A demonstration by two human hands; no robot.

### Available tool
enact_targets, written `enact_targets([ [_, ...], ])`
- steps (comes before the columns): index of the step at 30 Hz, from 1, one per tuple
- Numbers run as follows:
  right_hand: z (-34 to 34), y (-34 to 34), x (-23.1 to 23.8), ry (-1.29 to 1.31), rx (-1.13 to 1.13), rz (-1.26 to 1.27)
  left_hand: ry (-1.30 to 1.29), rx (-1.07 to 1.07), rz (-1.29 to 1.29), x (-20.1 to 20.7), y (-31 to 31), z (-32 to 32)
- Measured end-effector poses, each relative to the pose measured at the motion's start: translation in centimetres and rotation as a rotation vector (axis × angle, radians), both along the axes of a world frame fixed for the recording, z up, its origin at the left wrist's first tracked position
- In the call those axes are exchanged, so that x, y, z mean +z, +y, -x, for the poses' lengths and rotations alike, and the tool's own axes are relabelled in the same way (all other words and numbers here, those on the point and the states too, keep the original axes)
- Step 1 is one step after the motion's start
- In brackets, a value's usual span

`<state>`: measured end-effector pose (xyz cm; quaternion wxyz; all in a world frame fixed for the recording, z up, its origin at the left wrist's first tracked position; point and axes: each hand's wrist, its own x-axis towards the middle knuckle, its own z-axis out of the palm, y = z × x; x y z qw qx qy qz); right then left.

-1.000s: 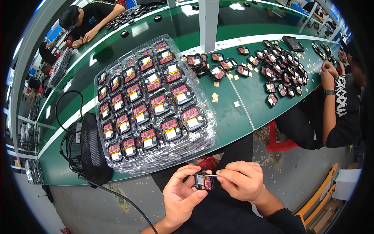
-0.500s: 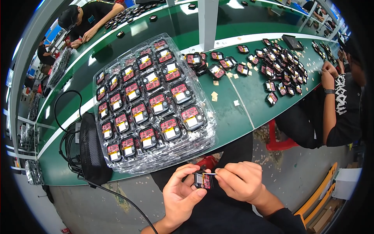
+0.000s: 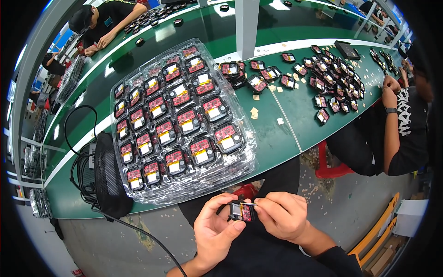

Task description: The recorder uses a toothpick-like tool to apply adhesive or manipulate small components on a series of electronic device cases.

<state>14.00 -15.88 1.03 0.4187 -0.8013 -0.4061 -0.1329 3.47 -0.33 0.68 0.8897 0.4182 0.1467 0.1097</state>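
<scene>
My left hand [image 3: 214, 228] holds a small black square housing [image 3: 236, 218] by its edges, between thumb and fingers, just off the table's near edge. Inside the housing show a red circuit board, a silvery block and a strip of yellow tape. Pinched in my right hand [image 3: 285, 216] is a thin metal tool [image 3: 249, 204], its tip at the upper edge of the housing. My fingers hide most of the tool, so its exact kind cannot be told. Beyond my hands, a stack of clear plastic trays [image 3: 194, 182] carries rows of similar housings [image 3: 201, 151].
A heap of housings [image 3: 339, 76] lies on the green table [image 3: 272, 131], among scattered paper bits. Left of the trays sit a black mesh bag [image 3: 113, 177] and cable [image 3: 74, 161]. A grey post [image 3: 246, 32] stands behind. Co-workers [image 3: 406, 120] sit at right and far left.
The housing in my left hand has turned slightly, and the tool tip has shifted a little along its upper edge. Housings on the far green belt have slid slightly left.
</scene>
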Motion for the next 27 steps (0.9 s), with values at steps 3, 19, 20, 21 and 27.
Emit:
enact_targets([
  [3, -0.1, -0.1, -0.3, -0.053, 0.0, 0.017, 0.018, 0.018, -0.024, -0.2, 0.1, 0.1],
  [19, -1.4, -0.4, 1.4, 0.075, 0.078, 0.015, -0.181, -0.052, -0.095, 1.1, 1.5, -0.2],
  [20, -1.8, -0.5, 1.5, 0.12, 0.085, -0.013, -0.194, -0.033, -0.153, 1.2, 2.0, -0.1],
  [21, -2.3, -0.8, 1.5, 0.124, 0.059, -0.039, -0.196, 0.004, -0.166, 1.3, 2.4, -0.2],
  [27, -8.5, -3.2, -0.7, 0.066, -0.615, 0.1, -0.182, 0.138, -0.254, 3.6, 6.4, -1.5],
])
